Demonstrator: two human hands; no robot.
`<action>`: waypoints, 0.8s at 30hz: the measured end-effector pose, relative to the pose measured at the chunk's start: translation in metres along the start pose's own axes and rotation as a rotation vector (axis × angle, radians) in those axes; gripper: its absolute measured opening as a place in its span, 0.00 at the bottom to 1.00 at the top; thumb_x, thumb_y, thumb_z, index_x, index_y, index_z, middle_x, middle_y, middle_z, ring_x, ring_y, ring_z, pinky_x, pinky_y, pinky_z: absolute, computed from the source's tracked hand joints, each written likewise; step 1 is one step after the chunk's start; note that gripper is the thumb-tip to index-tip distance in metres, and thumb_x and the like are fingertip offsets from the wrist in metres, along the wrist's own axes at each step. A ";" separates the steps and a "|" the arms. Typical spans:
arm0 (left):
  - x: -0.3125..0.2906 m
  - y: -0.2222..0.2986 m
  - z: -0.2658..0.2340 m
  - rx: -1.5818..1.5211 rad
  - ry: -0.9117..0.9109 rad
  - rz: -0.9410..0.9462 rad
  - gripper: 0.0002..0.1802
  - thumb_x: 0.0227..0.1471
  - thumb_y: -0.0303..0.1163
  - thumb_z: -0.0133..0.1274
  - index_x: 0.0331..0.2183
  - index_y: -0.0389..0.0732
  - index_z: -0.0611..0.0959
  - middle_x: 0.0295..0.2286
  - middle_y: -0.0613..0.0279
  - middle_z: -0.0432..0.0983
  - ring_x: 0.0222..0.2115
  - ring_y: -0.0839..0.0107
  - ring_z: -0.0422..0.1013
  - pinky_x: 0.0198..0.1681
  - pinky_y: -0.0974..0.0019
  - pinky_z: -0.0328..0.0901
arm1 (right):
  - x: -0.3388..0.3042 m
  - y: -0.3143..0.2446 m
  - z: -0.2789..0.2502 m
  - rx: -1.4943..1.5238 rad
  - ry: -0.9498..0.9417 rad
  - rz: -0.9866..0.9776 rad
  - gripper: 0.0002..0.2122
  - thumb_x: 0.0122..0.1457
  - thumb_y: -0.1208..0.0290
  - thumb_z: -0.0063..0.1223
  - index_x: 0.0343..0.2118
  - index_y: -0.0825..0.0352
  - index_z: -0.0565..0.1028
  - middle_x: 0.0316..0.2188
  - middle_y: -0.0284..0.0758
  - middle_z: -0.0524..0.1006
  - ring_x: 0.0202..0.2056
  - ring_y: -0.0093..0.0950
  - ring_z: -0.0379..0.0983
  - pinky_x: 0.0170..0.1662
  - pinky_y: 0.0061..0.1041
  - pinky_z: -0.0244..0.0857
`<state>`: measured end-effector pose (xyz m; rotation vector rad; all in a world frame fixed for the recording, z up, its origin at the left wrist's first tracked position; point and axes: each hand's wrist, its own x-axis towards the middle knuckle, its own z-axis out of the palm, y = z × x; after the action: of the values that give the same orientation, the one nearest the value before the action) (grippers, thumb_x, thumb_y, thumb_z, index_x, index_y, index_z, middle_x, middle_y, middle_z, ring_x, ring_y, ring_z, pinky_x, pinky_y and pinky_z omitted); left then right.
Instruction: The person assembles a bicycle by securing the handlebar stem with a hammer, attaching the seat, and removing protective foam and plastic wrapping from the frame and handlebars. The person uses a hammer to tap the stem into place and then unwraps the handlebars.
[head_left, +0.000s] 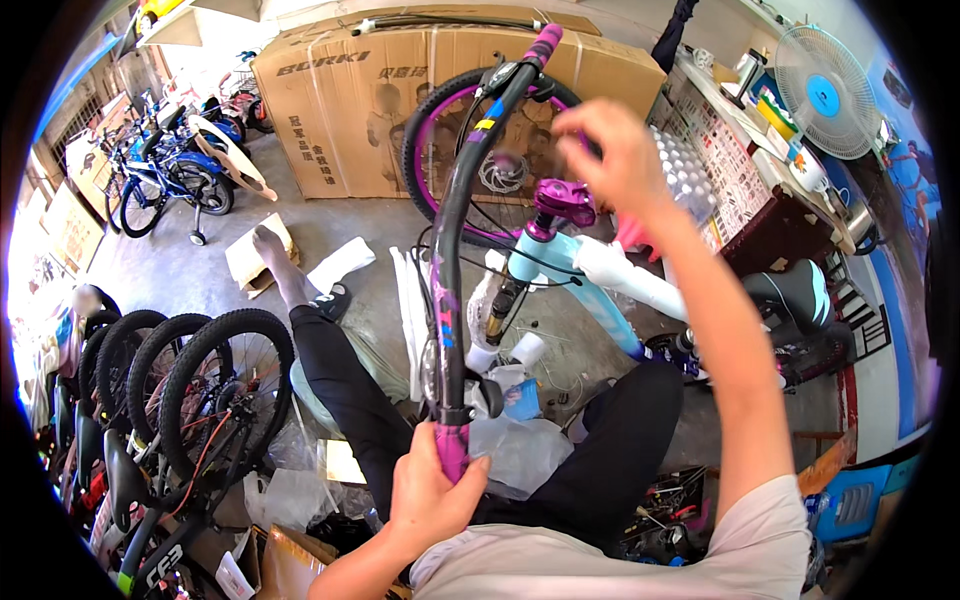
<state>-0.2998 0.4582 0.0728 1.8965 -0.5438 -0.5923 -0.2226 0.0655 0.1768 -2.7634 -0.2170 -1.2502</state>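
My left hand [430,487] is wrapped round the purple grip at the near end of a black handlebar [449,260]. The bar slants away from me, and its far end carries another purple grip [545,45]. My right hand [618,160], smeared by motion, is raised above and just right of the purple stem [565,203]; its fingers look bent, but what they hold, if anything, cannot be made out. Below the stem is a light blue bicycle frame [600,295], partly wrapped in white padding [625,270]. Cables and a brake lever [430,365] hang along the bar.
Behind stand a purple-rimmed wheel [412,150] and a large cardboard box [330,130]. Several black-tyred bicycles [225,390] crowd the left, with blue bicycles [150,185] farther back. A fan [825,95] tops the right-hand counter. Plastic wrapping [515,450] lies between my legs.
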 end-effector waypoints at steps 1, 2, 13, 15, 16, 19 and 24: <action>-0.006 -0.004 -0.002 -0.003 0.006 0.020 0.18 0.47 0.24 0.63 0.36 0.36 0.71 0.20 0.63 0.77 0.17 0.74 0.73 0.23 0.67 0.67 | 0.018 0.026 -0.012 -0.199 -0.011 -0.121 0.15 0.52 0.72 0.62 0.44 0.59 0.79 0.45 0.33 0.80 0.47 0.37 0.75 0.51 0.37 0.70; -0.011 -0.009 -0.005 0.039 0.020 0.076 0.18 0.47 0.24 0.64 0.36 0.36 0.71 0.20 0.62 0.77 0.18 0.73 0.74 0.23 0.67 0.67 | 0.033 0.050 -0.023 -0.289 -0.059 -0.161 0.21 0.51 0.73 0.62 0.50 0.57 0.76 0.51 0.32 0.76 0.53 0.37 0.71 0.55 0.38 0.67; -0.017 -0.067 -0.035 0.297 -0.017 0.105 0.17 0.42 0.27 0.65 0.33 0.38 0.73 0.20 0.59 0.77 0.19 0.64 0.74 0.27 0.63 0.68 | 0.087 0.106 -0.058 -0.327 -0.775 -0.422 0.34 0.44 0.81 0.61 0.58 0.55 0.68 0.67 0.32 0.62 0.65 0.39 0.60 0.65 0.37 0.62; -0.013 -0.072 -0.044 0.275 -0.021 0.092 0.21 0.43 0.33 0.67 0.36 0.37 0.74 0.19 0.52 0.76 0.20 0.47 0.75 0.26 0.53 0.68 | 0.087 0.102 -0.057 -0.306 -0.746 -0.436 0.29 0.45 0.82 0.60 0.53 0.59 0.69 0.66 0.32 0.65 0.66 0.39 0.59 0.65 0.36 0.61; -0.013 -0.073 -0.048 0.282 -0.003 0.139 0.20 0.43 0.32 0.66 0.36 0.38 0.75 0.19 0.53 0.76 0.20 0.48 0.75 0.27 0.54 0.68 | 0.088 0.100 -0.059 -0.297 -0.758 -0.419 0.29 0.45 0.81 0.59 0.54 0.60 0.69 0.65 0.34 0.66 0.66 0.39 0.59 0.66 0.36 0.60; -0.006 -0.071 -0.055 0.268 0.033 0.047 0.17 0.44 0.32 0.65 0.34 0.38 0.75 0.18 0.52 0.75 0.20 0.49 0.74 0.27 0.56 0.68 | 0.086 0.092 -0.059 -0.314 -0.719 -0.444 0.27 0.45 0.79 0.60 0.52 0.61 0.70 0.58 0.39 0.72 0.62 0.41 0.63 0.64 0.37 0.60; 0.004 -0.071 -0.059 0.319 0.281 0.000 0.13 0.45 0.26 0.62 0.29 0.35 0.73 0.16 0.56 0.69 0.17 0.68 0.62 0.25 0.62 0.61 | 0.089 0.068 -0.067 -0.437 -0.723 -0.336 0.17 0.45 0.70 0.62 0.39 0.63 0.73 0.32 0.41 0.76 0.44 0.45 0.71 0.46 0.43 0.64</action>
<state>-0.2524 0.5230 0.0267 2.2344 -0.4752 -0.2394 -0.2027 -0.0040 0.2856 -3.5719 -0.5297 -0.2799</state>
